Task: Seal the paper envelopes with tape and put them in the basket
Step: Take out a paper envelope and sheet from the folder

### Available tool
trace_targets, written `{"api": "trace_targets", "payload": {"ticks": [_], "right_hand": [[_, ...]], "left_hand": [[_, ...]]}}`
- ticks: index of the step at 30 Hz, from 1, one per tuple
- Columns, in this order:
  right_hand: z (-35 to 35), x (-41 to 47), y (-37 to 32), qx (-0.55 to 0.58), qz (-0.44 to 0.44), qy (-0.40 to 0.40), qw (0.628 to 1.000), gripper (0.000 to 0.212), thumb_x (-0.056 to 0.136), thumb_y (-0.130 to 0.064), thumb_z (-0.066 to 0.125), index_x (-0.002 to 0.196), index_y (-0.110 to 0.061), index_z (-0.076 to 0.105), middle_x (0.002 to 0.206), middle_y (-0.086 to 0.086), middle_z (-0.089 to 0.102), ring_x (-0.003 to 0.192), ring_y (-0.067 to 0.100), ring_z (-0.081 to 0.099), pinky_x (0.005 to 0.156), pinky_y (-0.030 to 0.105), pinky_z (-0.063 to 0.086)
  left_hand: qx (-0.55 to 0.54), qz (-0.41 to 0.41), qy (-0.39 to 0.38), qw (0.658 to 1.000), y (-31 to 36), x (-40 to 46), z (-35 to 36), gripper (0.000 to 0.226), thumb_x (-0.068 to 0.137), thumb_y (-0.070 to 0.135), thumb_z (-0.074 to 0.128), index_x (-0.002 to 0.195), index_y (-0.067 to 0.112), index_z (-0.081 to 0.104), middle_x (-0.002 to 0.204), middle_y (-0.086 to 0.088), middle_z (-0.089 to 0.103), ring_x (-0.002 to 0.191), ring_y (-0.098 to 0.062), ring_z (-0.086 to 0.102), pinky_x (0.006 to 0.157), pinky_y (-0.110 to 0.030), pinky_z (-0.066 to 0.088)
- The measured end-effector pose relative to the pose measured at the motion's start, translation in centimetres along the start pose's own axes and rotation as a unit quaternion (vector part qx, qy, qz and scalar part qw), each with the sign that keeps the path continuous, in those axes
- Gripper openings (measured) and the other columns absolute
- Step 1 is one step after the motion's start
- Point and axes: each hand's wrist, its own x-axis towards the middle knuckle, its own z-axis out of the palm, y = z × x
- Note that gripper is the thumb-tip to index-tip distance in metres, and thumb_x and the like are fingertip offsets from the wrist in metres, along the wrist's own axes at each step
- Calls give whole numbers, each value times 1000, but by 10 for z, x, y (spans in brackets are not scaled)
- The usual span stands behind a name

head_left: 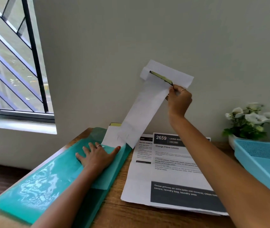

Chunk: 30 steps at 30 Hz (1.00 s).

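Envelope lifted up for sealing, basket not used yet.
R hand [178,100] fingers [172,90] pinch the white envelope [140,112] at its top corner, by the yellow-green tape strip [161,78]; L hand [96,156] lies flat, fingers spread, on the teal folder [48,176] below. To do well: pull slowly, keep flap straight, w/o creases. Basket [262,160] waits right of fingers on the counter [131,216].

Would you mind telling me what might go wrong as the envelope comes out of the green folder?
The right hand pinches the white envelope only at one corner of its open flap, so it might slip or tear. The left hand merely rests flat on the green folder, which could shift. The blue basket sits at the far right, a long carry.
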Motion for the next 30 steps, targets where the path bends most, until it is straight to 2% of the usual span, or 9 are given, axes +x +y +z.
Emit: {"api": "trace_targets", "payload": {"ticks": [3, 8, 10, 13, 17, 21, 25, 28, 30], "right_hand": [[-24, 0, 3, 29, 29, 8, 999, 17, 88, -4, 58, 95, 1, 72, 80, -2, 66, 75, 15, 64, 78, 41, 58], [-62, -7, 6, 89, 115, 44, 988, 21, 89, -3, 59, 107, 2, 68, 96, 10, 69, 86, 20, 68, 76, 36, 59], [-75, -16, 4, 103, 139, 48, 984, 20, 89, -2, 60, 107, 2, 68, 93, 7, 68, 86, 19, 67, 77, 36, 59], [-94, -35, 2, 112, 170, 42, 978, 21, 89, -3, 60, 108, 1, 68, 98, 10, 69, 89, 21, 67, 76, 35, 59], [-121, -62, -3, 125, 200, 19, 972, 15, 90, -1, 58, 100, -3, 69, 87, 2, 67, 84, 16, 67, 71, 26, 58], [-148, -84, -10, 137, 225, -4, 965, 18, 90, 1, 57, 84, -14, 64, 82, -2, 65, 76, 10, 65, 64, 21, 57], [-175, -97, -13, 84, 228, -48, 969, 15, 92, -5, 57, 104, -2, 65, 94, 6, 66, 83, 18, 67, 64, 22, 58], [-203, -91, -18, 19, 179, -26, 983, 22, 91, -11, 60, 110, -2, 66, 106, 8, 65, 83, 15, 65, 62, 18, 56], [-225, -84, -24, -24, 148, -14, 989, 23, 90, -9, 60, 112, -3, 65, 115, 6, 60, 91, 16, 62, 68, 24, 58]], "left_hand": [[-83, 30, 76, 993, 17, -9, -11, 95, 79, 79, 20, 148, 14, 19, 157, -11, 13, 143, -36, 11, 109, -66, 5], [-138, 155, 235, 950, 76, -43, -50, 88, 81, 78, 21, 145, 18, 25, 153, -6, 26, 140, -28, 22, 113, -56, 8], [-118, 235, 216, 940, 98, -61, -62, 96, 75, 83, 27, 145, 18, 24, 152, -5, 29, 138, -26, 26, 114, -54, 13], [-55, 319, 138, 936, 122, -84, -65, 112, 64, 87, 39, 147, 18, 13, 153, -5, 23, 139, -29, 22, 112, -54, 17], [-25, 329, 105, 938, 135, -104, -56, 116, 61, 83, 53, 147, 22, 4, 151, -8, 25, 136, -33, 26, 107, -61, 21], [-61, 343, 70, 935, 131, -124, -52, 110, 69, 63, 65, 147, 23, -1, 143, -10, 30, 128, -37, 36, 102, -59, 31], [-7, 389, 72, 918, 117, -135, -54, 107, 71, 57, 66, 147, 28, -3, 138, -8, 27, 125, -32, 34, 99, -55, 34], [56, 421, 44, 904, 104, -138, -60, 108, 71, 56, 66, 147, 32, -5, 142, -6, 25, 127, -31, 29, 100, -53, 31], [104, 438, 11, 893, 97, -139, -67, 105, 72, 54, 65, 147, 35, -6, 146, -4, 21, 130, -29, 26, 102, -51, 27]]}}
